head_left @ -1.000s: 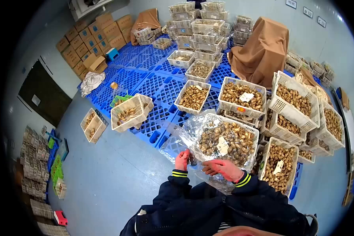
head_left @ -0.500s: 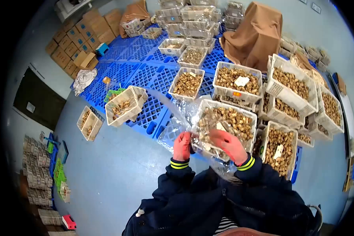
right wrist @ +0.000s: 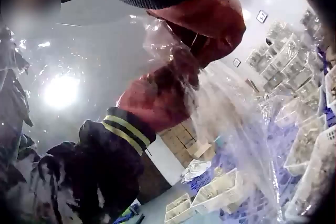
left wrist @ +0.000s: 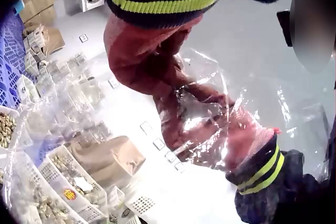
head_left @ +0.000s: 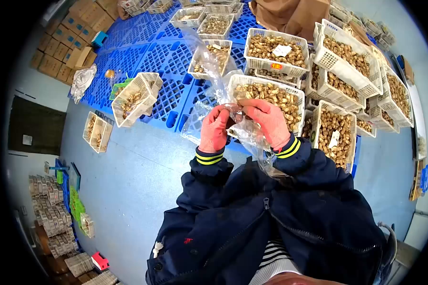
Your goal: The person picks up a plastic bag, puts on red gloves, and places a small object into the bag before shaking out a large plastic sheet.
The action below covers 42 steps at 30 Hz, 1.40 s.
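Both hands wear red gloves and meet in front of the body at a clear plastic bag [head_left: 252,137]. The left hand [head_left: 215,129] pinches the bag's gathered film, fingers curled. Close beside it the right hand [head_left: 269,123] pinches the same film between thumb and fingers. Film rises from the hands toward the pallets and hangs below the right hand. Just beyond lies a white basket [head_left: 300,107] of brown, bulb-like pieces, partly hidden by the right hand. In the left wrist view the film [left wrist: 205,124] stretches across both gloves.
Filled white baskets [head_left: 334,137] stand stacked at the right. Blue pallets [head_left: 161,61] spread behind, with a tilted basket [head_left: 131,102] near their left edge. A divided basket [head_left: 98,133] sits on the floor. Cardboard boxes [head_left: 57,54] are piled at the far left.
The right hand has moved from over the basket to beside the left hand, now pinching film there. The head view has tilted down, and film stands up higher above the hands.
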Each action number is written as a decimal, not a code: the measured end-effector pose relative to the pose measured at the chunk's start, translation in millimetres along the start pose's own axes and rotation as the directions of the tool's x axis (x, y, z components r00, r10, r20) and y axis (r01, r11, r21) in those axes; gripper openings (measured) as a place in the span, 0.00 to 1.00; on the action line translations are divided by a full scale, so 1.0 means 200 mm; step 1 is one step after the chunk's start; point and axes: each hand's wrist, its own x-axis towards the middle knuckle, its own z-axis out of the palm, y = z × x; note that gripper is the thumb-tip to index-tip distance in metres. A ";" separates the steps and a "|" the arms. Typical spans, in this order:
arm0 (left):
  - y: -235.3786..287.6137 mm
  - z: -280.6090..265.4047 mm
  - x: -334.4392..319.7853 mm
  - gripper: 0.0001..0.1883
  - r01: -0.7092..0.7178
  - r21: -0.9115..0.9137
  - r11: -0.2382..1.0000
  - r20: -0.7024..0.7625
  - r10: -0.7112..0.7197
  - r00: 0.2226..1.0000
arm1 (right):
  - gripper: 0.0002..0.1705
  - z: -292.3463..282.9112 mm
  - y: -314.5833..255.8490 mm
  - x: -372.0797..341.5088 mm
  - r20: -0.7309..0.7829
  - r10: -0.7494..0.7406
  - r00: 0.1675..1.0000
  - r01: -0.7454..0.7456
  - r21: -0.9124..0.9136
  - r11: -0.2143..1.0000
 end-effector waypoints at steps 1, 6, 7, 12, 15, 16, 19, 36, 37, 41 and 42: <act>-0.01 -0.01 0.00 0.13 0.005 -0.002 1.000 0.003 -0.005 1.000 | 0.13 0.00 0.00 0.00 -0.005 0.003 1.000 -0.003 -0.001 1.000; -0.01 -0.01 0.02 0.14 0.043 0.073 0.996 -0.005 -0.043 0.999 | 0.14 0.00 0.01 0.02 0.016 0.097 0.995 -0.098 0.213 0.972; -0.01 0.00 0.02 0.13 0.056 0.135 0.989 -0.038 -0.051 0.998 | 0.15 0.00 0.01 0.02 0.000 0.118 0.993 -0.115 0.244 0.963; -0.03 0.05 0.02 0.07 0.068 0.177 0.982 -0.058 -0.058 0.997 | 0.15 0.02 0.01 0.00 -0.067 0.067 0.996 -0.060 0.099 0.993; -0.06 0.05 0.01 0.07 0.047 0.153 0.987 -0.030 -0.043 0.999 | 0.13 0.02 0.01 -0.01 -0.112 0.052 0.992 -0.052 0.003 0.999; -0.06 0.05 0.01 0.07 0.054 0.155 0.986 -0.028 -0.050 0.998 | 0.13 0.02 0.01 -0.01 -0.105 0.081 0.991 -0.072 0.088 0.994; -0.07 0.02 0.01 0.09 0.026 0.086 0.996 -0.037 -0.023 0.999 | 0.13 -0.02 0.08 0.04 -0.125 0.089 0.988 -0.058 0.237 0.970; 0.06 0.05 0.00 0.11 0.190 0.411 0.892 -0.051 -0.185 0.981 | 0.12 0.03 0.02 -0.01 -0.084 0.013 0.996 -0.025 -0.152 0.988; 0.06 0.07 -0.01 0.10 0.204 0.324 0.924 -0.008 -0.213 0.977 | 0.13 0.02 0.05 -0.01 -0.078 -0.032 0.996 0.016 -0.195 0.981; 0.02 0.05 -0.03 0.08 0.180 0.300 0.937 -0.083 -0.162 0.983 | 0.13 0.01 0.12 0.00 -0.092 0.045 0.995 -0.055 -0.112 0.992; 0.02 0.05 -0.03 0.07 0.191 0.309 0.932 -0.127 -0.159 0.979 | 0.14 0.02 0.11 0.00 -0.081 0.053 0.995 -0.051 0.026 0.998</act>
